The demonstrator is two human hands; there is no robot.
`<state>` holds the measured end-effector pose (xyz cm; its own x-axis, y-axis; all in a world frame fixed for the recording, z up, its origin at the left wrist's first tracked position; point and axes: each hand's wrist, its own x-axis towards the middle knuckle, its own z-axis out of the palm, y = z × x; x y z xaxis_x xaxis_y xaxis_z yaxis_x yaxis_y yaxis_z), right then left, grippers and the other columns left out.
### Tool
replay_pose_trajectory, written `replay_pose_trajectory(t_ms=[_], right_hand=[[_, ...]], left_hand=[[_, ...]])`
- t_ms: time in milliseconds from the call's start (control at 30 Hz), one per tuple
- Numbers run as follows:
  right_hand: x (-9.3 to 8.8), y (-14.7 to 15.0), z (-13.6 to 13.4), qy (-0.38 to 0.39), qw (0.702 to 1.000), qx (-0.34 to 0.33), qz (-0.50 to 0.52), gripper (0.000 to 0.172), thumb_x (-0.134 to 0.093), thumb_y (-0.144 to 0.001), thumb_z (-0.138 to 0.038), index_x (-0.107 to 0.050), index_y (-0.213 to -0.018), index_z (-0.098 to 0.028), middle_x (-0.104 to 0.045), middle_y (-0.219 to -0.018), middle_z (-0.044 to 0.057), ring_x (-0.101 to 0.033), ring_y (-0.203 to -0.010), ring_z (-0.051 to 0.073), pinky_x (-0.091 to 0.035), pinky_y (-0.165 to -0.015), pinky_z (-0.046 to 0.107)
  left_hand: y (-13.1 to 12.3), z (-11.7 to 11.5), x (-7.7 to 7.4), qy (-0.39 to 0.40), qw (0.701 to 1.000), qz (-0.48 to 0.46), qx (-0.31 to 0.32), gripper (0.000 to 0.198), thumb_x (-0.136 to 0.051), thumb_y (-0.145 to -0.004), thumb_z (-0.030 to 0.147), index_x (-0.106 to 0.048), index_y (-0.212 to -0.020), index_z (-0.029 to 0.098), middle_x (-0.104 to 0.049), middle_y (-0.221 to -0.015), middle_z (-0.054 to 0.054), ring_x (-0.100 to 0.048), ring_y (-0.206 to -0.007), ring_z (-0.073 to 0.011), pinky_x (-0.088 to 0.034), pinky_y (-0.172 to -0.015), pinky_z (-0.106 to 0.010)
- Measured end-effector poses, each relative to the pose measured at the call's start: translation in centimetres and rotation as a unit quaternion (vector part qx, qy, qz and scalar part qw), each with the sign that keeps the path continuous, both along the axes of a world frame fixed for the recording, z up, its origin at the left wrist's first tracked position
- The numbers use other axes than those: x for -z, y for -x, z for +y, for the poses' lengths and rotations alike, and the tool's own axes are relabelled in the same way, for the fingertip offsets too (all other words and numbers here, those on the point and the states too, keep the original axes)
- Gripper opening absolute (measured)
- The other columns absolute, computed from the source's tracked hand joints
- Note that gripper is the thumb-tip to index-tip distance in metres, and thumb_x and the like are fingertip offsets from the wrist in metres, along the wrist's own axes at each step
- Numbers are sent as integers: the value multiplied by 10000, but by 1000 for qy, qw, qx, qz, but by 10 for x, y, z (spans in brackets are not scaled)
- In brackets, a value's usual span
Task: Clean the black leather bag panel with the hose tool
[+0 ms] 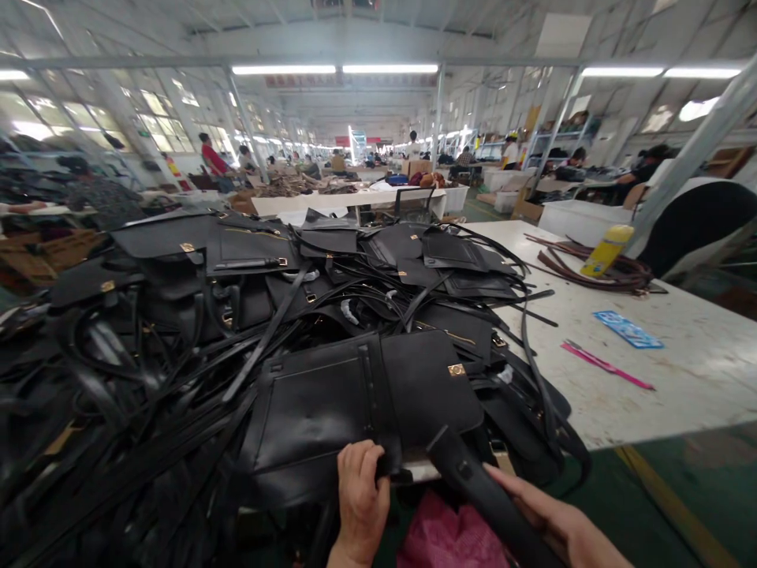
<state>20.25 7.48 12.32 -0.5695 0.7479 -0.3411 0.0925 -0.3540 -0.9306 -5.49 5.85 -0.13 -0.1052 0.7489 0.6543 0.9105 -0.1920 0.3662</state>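
A big heap of black leather bag panels and straps (236, 315) covers the left and middle of the white table (650, 371). Nearest me lies a flat black bag panel (331, 402) with a flap and a small gold clasp (456, 369). My left hand (360, 505) is closed on the lower edge of that panel, fingers curled over it. My right hand (556, 521) lies along a long black leather piece (479, 489) that slants down to the right, holding it from beneath.
A yellow bottle (606, 250) stands on brown straps (591, 264) at the table's far right. A blue card (628, 330) and a pink tool (606, 365) lie on the bare tabletop. Pink material (449, 536) shows below the hands. Other people work at distant tables.
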Motion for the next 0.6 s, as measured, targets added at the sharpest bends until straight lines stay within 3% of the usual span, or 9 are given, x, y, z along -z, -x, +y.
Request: replay_pose_trajectory(t_ms=[133,233,300,400,500,600], right_hand=[[11,33,2,30,997,-57,43,698,-714,-530,-121,-516,-1192,-226,-537,-1197,46,-441,-1138,244,-319,-976,311],[21,49,7,14,995,-86,53,737,-704,-520,-124,-481,-1221,-174,-543,-1182,60,-418,-1154,244,-308,-977,298],[22,56,13,-18,996,-83,39,767,-664,-537,-118,-420,-1264,-148,-556,-1152,63,-464,-1102,244,-366,-921,282],[11,64,25,-73,996,-49,-5,788,-564,-569,-80,-324,-1315,-165,-583,-1073,45,-577,-848,201,-464,-692,242],[-11,74,39,-118,992,-25,-36,745,-523,-606,-67,-320,-1308,-211,-591,-998,13,-556,-652,137,-443,-541,205],[-26,88,56,-169,980,-51,-86,692,-542,-652,-100,-331,-1298,-232,-606,-832,-16,-508,-520,105,-406,-440,184]], left_hand=[[-3,-1,-5,30,998,-44,13,256,-417,-624,-42,-469,-726,186,-500,-745,-30,-460,-754,-178,-392,-719,-362],[-3,-1,-5,28,997,-78,4,224,-401,-630,-32,-437,-663,186,-459,-672,-19,-434,-702,-168,-382,-648,-328],[-4,-2,-6,25,995,-96,-1,211,-402,-642,-23,-425,-639,186,-439,-644,-13,-423,-675,-162,-372,-617,-315],[-8,-4,-7,8,994,-108,11,195,-414,-661,-11,-432,-632,181,-452,-652,-13,-425,-671,-155,-366,-619,-317],[-14,-7,-7,-24,994,-96,46,185,-419,-672,-2,-470,-663,176,-526,-798,-43,-470,-785,-174,-372,-736,-373],[-21,-8,-3,-46,992,-86,75,211,-389,-681,-8,-490,-699,176,-558,-910,-54,-485,-921,-191,-317,-863,-428]])
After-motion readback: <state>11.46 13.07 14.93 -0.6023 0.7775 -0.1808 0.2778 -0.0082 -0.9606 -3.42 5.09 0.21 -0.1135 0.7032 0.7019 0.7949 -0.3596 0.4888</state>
